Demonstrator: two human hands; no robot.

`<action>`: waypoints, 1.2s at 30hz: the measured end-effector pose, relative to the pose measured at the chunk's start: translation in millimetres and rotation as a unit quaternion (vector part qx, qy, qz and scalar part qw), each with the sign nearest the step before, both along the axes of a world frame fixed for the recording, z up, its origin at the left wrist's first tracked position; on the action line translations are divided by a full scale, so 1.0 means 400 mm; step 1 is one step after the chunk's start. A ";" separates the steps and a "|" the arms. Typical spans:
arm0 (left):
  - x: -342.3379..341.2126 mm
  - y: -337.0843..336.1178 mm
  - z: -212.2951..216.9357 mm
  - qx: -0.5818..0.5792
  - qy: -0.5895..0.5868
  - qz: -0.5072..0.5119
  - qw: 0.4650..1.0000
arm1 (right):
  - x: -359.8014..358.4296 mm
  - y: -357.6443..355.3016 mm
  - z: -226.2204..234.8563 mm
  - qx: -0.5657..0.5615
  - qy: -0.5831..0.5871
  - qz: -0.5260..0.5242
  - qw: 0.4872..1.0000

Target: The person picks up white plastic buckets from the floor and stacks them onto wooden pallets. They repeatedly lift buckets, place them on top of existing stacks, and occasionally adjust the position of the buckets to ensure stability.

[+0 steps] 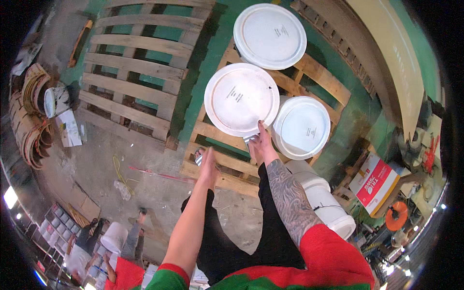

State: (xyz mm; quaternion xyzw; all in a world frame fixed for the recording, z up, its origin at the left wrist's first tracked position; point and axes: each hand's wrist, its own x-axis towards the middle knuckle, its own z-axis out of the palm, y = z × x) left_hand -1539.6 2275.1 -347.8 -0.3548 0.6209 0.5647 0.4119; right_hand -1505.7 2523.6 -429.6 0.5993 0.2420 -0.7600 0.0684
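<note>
A white lidded bucket [240, 99] stands upright on a wooden pallet [224, 175], directly ahead of me. My right hand [261, 144] is at its near rim, one finger stretched up onto the lid's edge and the other fingers pointing down. My left hand [209, 166] hangs lower and to the left, apart from the bucket, fingers stretched with nothing visible in them. Two more white lidded buckets stand on this pallet: one behind [269, 36] and one to the right [301, 128]. My sandalled feet show just beyond my hands.
A second pallet [137, 46], with bare slats, lies at the far left. White buckets [333, 212] and a red-and-white carton [372, 183] stand at my right. Curved brown cardboard pieces [36, 125] are stacked far left. People work at lower left around a white bucket [114, 237].
</note>
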 end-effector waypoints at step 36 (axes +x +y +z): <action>-0.145 0.005 -0.113 0.199 -0.068 0.175 0.962 | -0.057 -0.089 0.310 0.480 0.014 0.795 0.371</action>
